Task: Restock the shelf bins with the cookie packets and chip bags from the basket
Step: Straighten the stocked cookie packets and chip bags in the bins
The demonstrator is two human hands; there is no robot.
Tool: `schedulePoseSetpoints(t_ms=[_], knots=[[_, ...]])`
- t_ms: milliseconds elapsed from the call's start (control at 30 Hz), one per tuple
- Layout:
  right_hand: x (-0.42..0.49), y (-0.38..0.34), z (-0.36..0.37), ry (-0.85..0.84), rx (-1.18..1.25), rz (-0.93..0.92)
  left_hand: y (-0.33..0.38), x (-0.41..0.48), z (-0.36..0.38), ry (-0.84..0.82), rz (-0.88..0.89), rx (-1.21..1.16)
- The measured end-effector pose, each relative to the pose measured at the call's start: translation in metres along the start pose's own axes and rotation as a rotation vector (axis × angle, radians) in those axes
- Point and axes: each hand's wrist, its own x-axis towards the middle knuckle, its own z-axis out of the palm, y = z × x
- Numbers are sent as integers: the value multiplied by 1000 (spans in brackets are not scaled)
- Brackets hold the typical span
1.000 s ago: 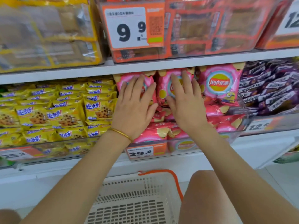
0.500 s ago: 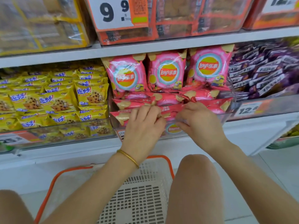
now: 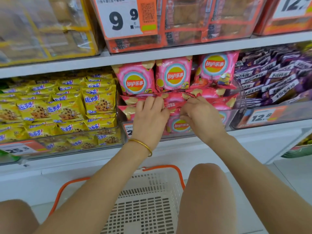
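Note:
Pink chip bags (image 3: 173, 75) fill the clear middle bin (image 3: 236, 115) on the lower shelf, three standing upright at the back and others lying flat in front. My left hand (image 3: 150, 115) and my right hand (image 3: 200, 114) both pinch the edges of a flat-lying pink chip bag (image 3: 173, 102) at the front of that bin. Yellow cookie packets (image 3: 64, 108) are stacked in the bin to the left. The white basket (image 3: 152, 200) with an orange handle sits on the floor between my knees, and no packets show in its visible part.
Purple packets (image 3: 273, 80) fill the bin on the right. The upper shelf (image 3: 152, 56) holds clear boxes with orange and yellow frames and a 9.9 price card (image 3: 121, 17). Price tags hang on the bin fronts. My knees flank the basket.
Both hands came down from pressing flat on the upright chip bags to the front of the bin, where they now pinch a flat-lying bag. The view shifted down.

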Motion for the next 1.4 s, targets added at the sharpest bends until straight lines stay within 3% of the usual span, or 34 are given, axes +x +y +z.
schedulePoseSetpoints(t_ms=[200, 433, 567, 633, 733, 767, 833, 933, 1133, 1233, 1400], knots=[[5, 7, 3, 100, 0, 13, 1, 6, 13, -10, 2, 3], [-10, 8, 12, 63, -22, 23, 7, -11, 20, 3, 4, -36], [-6, 4, 2, -42, -6, 17, 8, -12, 18, -11, 9, -32], [1, 1, -8, -1, 53, 135, 6, -10, 13, -7, -19, -91], [19, 3, -21, 401, -53, 282, -2, 7, -1, 66, -121, -155], [26, 4, -22, 458, -145, 359, -5, 16, -3, 89, -143, -129], [39, 10, -19, 364, -257, 538, -10, 35, 3, 82, -129, -33], [51, 21, -6, 199, -208, 684, -13, 57, 21, -66, -38, 113], [67, 35, 6, 288, -161, 702, -24, 77, 37, -244, -17, 153], [65, 40, 11, 431, -153, 611, -26, 78, 38, -165, -23, 200], [62, 45, 12, 529, -51, 477, -22, 78, 50, -62, -59, 223]])
